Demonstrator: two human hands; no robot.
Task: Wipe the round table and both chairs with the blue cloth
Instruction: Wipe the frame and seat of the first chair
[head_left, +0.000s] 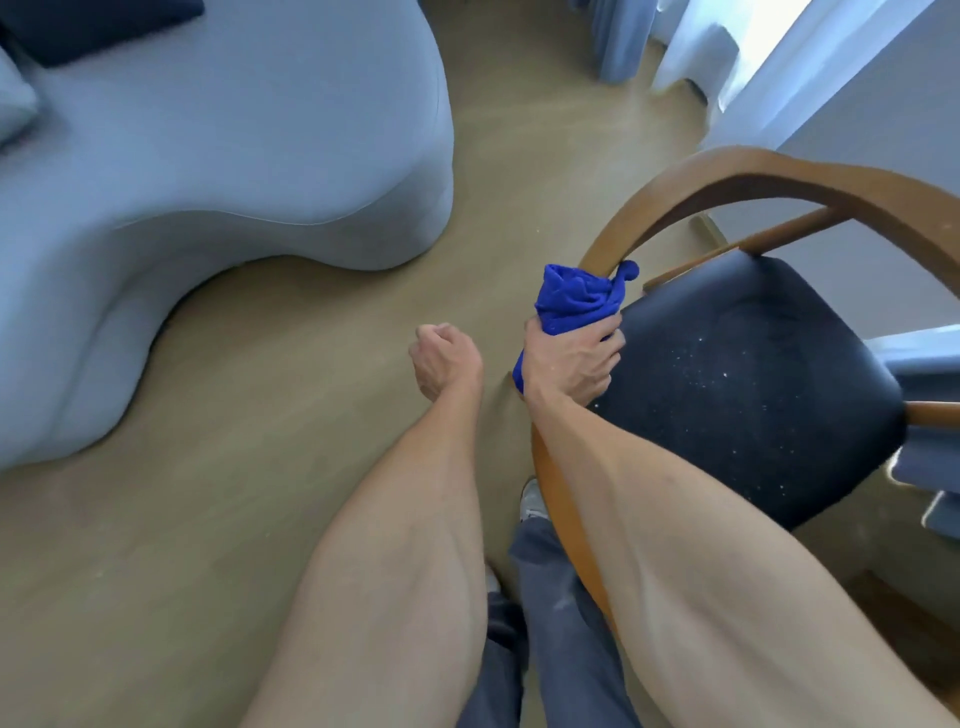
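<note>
A wooden chair (737, 182) with a curved backrest rail and a dark padded seat (753, 374) stands at the right. The seat carries pale specks. My right hand (571, 364) is shut on the blue cloth (574, 299), which is wrapped around the curved wooden rail at the seat's left edge. My left hand (441, 358) hangs free over the floor just left of the chair, fingers curled closed with nothing in them. The round table and a second chair are out of view.
A large pale blue curved sofa (234, 156) fills the left and top left. Beige floor (260, 415) lies between sofa and chair. Curtains (691, 47) hang at the top right. My legs and a shoe (532, 501) show below the chair rail.
</note>
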